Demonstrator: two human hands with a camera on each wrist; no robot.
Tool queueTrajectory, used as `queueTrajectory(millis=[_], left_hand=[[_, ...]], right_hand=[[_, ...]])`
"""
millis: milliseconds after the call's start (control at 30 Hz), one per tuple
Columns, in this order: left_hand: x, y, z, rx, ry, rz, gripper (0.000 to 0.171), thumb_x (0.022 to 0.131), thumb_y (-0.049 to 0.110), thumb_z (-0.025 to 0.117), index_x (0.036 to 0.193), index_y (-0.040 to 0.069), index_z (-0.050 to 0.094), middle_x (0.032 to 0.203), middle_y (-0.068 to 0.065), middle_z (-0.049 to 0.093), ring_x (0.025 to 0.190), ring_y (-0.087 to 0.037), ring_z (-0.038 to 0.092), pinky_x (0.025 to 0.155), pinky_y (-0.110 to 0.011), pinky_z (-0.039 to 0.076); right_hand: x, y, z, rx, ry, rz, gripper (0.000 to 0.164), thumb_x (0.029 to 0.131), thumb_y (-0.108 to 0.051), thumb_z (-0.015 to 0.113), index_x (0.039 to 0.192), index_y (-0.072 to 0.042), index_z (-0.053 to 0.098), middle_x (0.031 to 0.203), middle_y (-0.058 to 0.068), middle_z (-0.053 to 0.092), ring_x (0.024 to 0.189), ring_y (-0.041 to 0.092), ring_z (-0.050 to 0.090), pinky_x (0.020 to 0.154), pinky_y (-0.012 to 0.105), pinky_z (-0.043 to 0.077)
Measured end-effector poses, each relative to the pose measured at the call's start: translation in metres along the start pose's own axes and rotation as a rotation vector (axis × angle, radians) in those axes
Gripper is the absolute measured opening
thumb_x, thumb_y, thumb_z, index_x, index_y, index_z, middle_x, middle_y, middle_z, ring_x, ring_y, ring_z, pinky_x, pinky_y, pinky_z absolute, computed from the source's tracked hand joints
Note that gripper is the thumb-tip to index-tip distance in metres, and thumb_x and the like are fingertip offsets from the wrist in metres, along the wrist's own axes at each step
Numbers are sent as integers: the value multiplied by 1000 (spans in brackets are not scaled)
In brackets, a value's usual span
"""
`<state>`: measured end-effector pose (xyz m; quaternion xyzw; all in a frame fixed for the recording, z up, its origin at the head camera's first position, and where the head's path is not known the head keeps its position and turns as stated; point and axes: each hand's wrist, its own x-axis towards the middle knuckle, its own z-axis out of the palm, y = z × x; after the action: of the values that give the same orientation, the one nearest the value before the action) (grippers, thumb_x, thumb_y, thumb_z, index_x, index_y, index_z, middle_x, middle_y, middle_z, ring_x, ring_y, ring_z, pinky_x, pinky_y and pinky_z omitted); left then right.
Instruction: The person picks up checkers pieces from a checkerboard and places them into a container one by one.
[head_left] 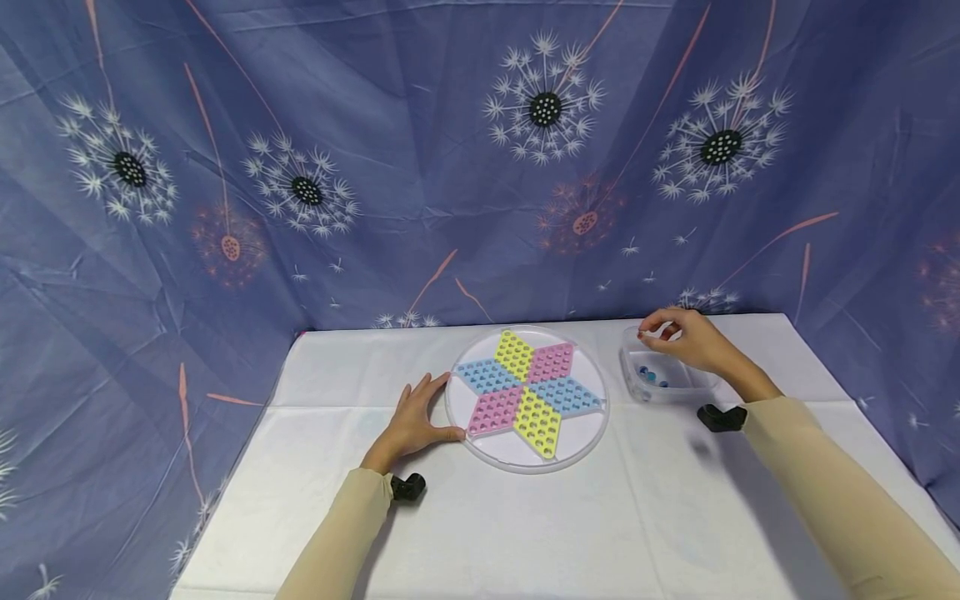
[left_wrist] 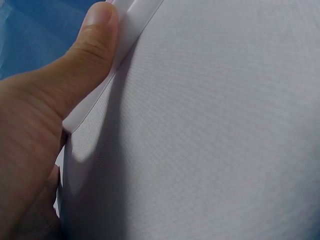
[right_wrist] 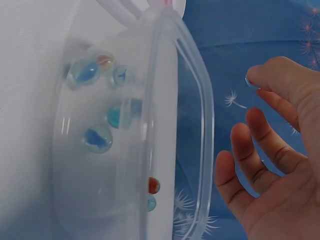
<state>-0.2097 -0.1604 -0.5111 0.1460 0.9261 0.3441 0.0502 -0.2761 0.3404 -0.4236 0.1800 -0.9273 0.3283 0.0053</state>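
A round white Chinese checkers board (head_left: 585,443) with a pink, yellow and blue star of holes lies flat on the table. At its left edge my left hand (head_left: 414,421) rests with fingers spread, the thumb (left_wrist: 95,42) touching the rim. A clear plastic box (head_left: 686,393) to the right of the board holds several glass marbles (right_wrist: 98,139), blue, teal and reddish. My right hand (head_left: 692,340) is above this box and pinches a small glassy marble (right_wrist: 252,84) between thumb and index finger. Most of that marble is hidden by the fingertips; the other fingers are loosely bent.
A white cloth (head_left: 525,533) covers the table. Right behind its back edge hangs a blue curtain (head_left: 420,167) printed with dandelions. Black wrist camera mounts (head_left: 722,417) stick out near both cuffs.
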Motion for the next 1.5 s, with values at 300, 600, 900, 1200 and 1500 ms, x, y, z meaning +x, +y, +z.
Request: queueTrajectory(millis=[300, 600, 900, 1200, 1500], left_hand=[[1, -1, 0, -1, 0, -10, 112, 69, 46, 95, 160, 15, 37, 166, -17, 31, 156, -34, 18, 128, -53, 0], [0, 0, 0, 4, -3, -3, 112, 69, 46, 95, 160, 14, 37, 165, -15, 33, 156, -33, 18, 129, -52, 0], [3, -3, 2, 10, -19, -27, 115, 69, 50, 93, 162, 18, 35, 167, -13, 29, 157, -30, 16, 129, -49, -2], [2, -3, 1, 17, -4, -24, 113, 69, 49, 94, 161, 17, 36, 166, -14, 31, 157, -32, 17, 129, -52, 0], [2, -1, 1, 15, -3, -28, 113, 69, 49, 94, 161, 17, 37, 166, -14, 31, 157, -32, 17, 129, -51, 0]], right_hand=[[1, 8, 8, 8, -18, 63, 22, 99, -27, 71, 114, -12, 73, 116, 13, 64, 97, 30, 61, 74, 37, 54], [4, 16, 21, 27, -58, 86, 20, 98, -21, 72, 114, -7, 74, 114, 14, 64, 86, 25, 60, 66, 34, 54], [6, 19, 25, -1, -84, 102, 15, 97, -17, 72, 110, -10, 75, 114, 14, 62, 73, 21, 55, 58, 31, 48], [5, 20, 27, -17, -79, 106, 15, 97, -18, 71, 110, -11, 75, 113, 14, 62, 77, 22, 56, 59, 32, 49], [3, 22, 26, 3, -81, 93, 15, 97, -16, 71, 111, -10, 74, 113, 15, 62, 77, 22, 57, 61, 33, 49]])
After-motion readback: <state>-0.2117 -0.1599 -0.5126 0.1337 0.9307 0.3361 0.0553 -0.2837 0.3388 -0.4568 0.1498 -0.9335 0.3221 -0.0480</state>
